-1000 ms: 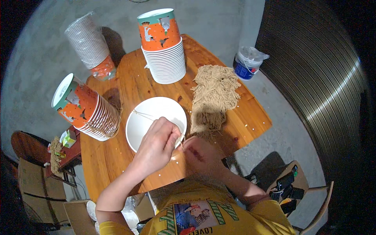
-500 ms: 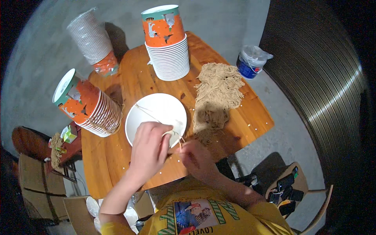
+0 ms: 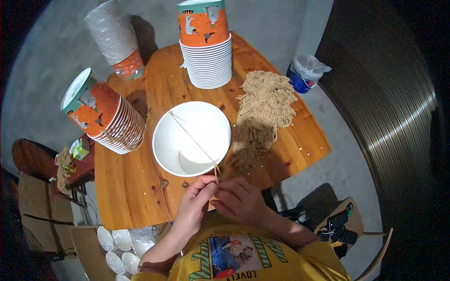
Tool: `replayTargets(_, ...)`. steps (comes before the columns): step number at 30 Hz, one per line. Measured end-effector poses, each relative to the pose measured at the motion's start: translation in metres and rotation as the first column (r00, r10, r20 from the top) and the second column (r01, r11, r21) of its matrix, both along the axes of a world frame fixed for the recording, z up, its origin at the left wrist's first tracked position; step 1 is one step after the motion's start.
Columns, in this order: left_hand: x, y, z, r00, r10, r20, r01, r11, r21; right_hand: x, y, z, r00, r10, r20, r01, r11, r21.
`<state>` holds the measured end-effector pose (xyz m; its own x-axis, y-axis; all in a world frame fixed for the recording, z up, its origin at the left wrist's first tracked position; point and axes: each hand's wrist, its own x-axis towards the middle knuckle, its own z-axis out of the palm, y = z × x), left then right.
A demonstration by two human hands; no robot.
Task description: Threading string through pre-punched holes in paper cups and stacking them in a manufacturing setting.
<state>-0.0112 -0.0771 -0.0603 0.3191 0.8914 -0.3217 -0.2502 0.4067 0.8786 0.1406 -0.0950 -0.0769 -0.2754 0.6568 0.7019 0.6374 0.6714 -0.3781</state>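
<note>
A white paper bucket (image 3: pixel 168 154) stands on the table in front of me, its open mouth facing up. A thin tan string (image 3: pixel 192 138) runs straight across that mouth, from a knot at the far left rim to the near right rim. Just outside the near rim, my left hand (image 3: pixel 196 200) is closed, pinching the string's end between thumb and fingers. My right hand (image 3: pixel 240 200) meets it there with curled fingers on the same string end; its fingertips are partly hidden. Right of the bucket lies a pile of tan strings (image 3: pixel 265 105).
Stacked orange-and-green paper buckets stand at the far middle (image 3: pixel 205 61) and at the left (image 3: pixel 105 112), the latter with strings draped on it. A plastic-wrapped stack (image 3: pixel 112 35) is behind. A lined blue pail (image 3: pixel 307 75) stands on the floor. A box of white cups (image 3: pixel 119 248) sits lower left.
Both hands have drawn back toward me, off the bucket's mouth to its near rim, and come together. The string's loose ends, looped between the hands before, are now gathered at the fingertips.
</note>
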Motion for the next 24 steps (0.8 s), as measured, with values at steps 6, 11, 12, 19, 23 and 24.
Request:
replayTargets(6,0.001,0.008,0.012,0.993,-0.004,0.121,0.022,0.989,-0.147,-0.003,0.001,0.000,0.999,-0.016,0.037,0.016,1.000,0.018)
replayTargets(11,-0.001,0.014,0.007,0.982,0.022,0.189,0.017,0.979,-0.203,-0.006,0.005,0.002,0.996,-0.001,0.084,-0.003,0.999,0.054)
replayTargets(12,0.000,0.014,0.008,0.982,0.023,0.188,0.016,0.979,-0.202,-0.005,0.007,-0.001,0.998,0.041,0.056,-0.043,0.998,0.036)
replayTargets(19,0.003,0.029,0.017,0.958,0.140,0.249,-0.075,0.964,-0.254,-0.001,0.026,-0.008,0.962,0.274,-0.006,-0.271,0.953,0.134)
replayTargets(23,-0.002,0.035,0.013,0.947,0.150,0.284,-0.081,0.967,-0.242,0.001,0.031,-0.002,0.939,0.342,0.042,-0.344,0.932,0.112)
replayTargets(24,-0.003,0.036,0.013,0.951,0.122,0.284,-0.062,0.976,-0.211,0.002,0.032,-0.002,0.936,0.349,0.047,-0.353,0.928,0.119)
